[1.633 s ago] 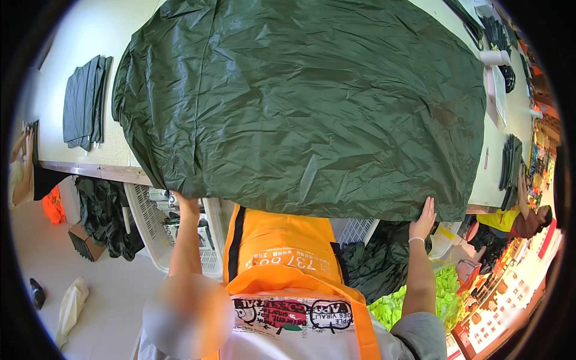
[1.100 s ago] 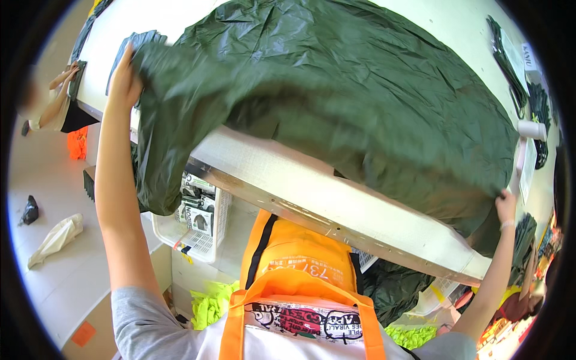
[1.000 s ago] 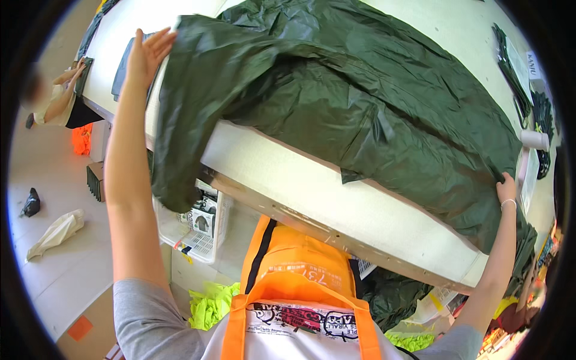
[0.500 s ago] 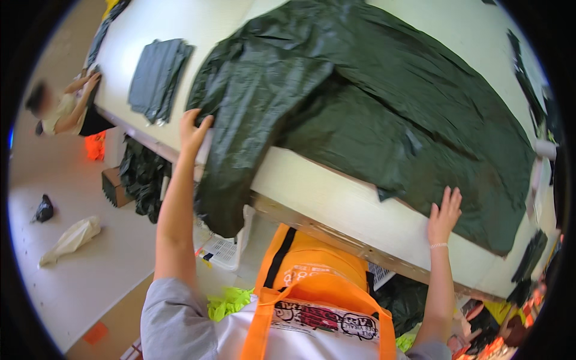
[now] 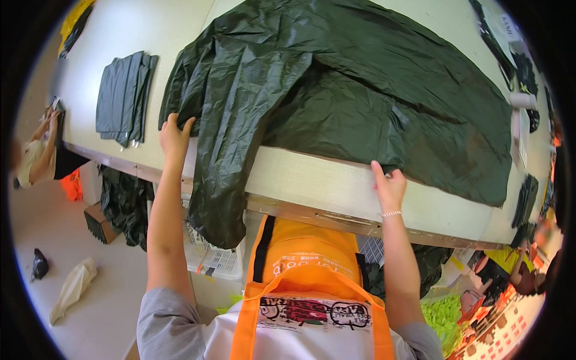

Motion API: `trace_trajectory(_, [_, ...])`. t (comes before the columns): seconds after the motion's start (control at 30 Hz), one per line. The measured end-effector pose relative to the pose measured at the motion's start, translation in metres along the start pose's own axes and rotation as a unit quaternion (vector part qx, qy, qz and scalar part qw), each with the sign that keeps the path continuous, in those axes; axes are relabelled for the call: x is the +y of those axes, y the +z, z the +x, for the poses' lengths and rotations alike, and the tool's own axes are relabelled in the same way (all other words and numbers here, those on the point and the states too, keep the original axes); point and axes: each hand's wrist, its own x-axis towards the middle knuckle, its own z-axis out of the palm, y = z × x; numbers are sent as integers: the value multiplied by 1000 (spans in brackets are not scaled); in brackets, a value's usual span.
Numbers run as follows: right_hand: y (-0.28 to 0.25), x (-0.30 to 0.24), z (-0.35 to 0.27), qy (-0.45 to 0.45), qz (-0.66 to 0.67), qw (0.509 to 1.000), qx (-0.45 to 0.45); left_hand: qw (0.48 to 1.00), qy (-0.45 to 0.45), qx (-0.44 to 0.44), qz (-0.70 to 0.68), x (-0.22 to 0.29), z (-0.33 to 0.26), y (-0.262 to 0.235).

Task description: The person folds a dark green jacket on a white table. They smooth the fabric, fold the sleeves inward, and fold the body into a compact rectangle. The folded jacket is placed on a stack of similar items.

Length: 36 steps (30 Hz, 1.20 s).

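Observation:
A dark green raincoat [image 5: 384, 120] of thin, shiny material lies spread across the table, one sleeve [image 5: 222, 150] draped over the near edge. At its left side, my left hand [image 5: 174, 141] has closed its fingers on the raincoat's edge beside that sleeve. My right hand [image 5: 390, 191] pinches the near hem, right of the middle. The fabric bunches slightly at its fingertips.
Left on the table [image 5: 300, 180] sits a folded stack of dark green garments [image 5: 123, 99]. A white roll [image 5: 523, 101] and dark folded pieces [image 5: 525, 201] line the right side. Below are a white basket [image 5: 219, 261] and bright yellow-green cloth [image 5: 444, 321]. Another person [image 5: 39, 153] works far left.
My right hand has gone from lying flat on the raincoat to pinching its hem farther left. My left hand stays at the raincoat's left edge. The whole view has shifted a little.

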Motion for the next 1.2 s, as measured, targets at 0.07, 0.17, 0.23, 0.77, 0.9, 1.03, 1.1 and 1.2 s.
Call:
trace_trajectory(0.07, [7, 6, 4, 24, 141, 990, -6, 1000, 5, 10, 2, 1, 2, 0])
trace_trajectory(0.17, [-15, 25, 7, -2, 190, 977, -95, 1000, 10, 27, 1, -12, 4, 1])
trace_trajectory(0.23, [-46, 36, 15, -41, 92, 984, -145, 999, -4, 34, -9, -12, 10, -2])
trace_trajectory(0.77, [-19, -36, 94, 16, 110, 993, -27, 996, 55, 28, 66, 5, 9, -5])
trace_trajectory(0.9, [-24, -26, 98, -96, -2, 991, 91, 997, 17, 3, 80, 8, 8, -9])
trace_trajectory(1.03, [16, -58, -8, -190, 23, 971, -142, 997, -10, 4, 76, 5, 1, -9])
trace_trajectory(1.1, [60, -51, -74, 154, 52, 821, -547, 999, -7, -12, 52, 7, 5, -7])
trace_trajectory(1.2, [157, -3, -155, -34, -60, 708, -703, 998, 4, -5, -63, -3, 8, -6])
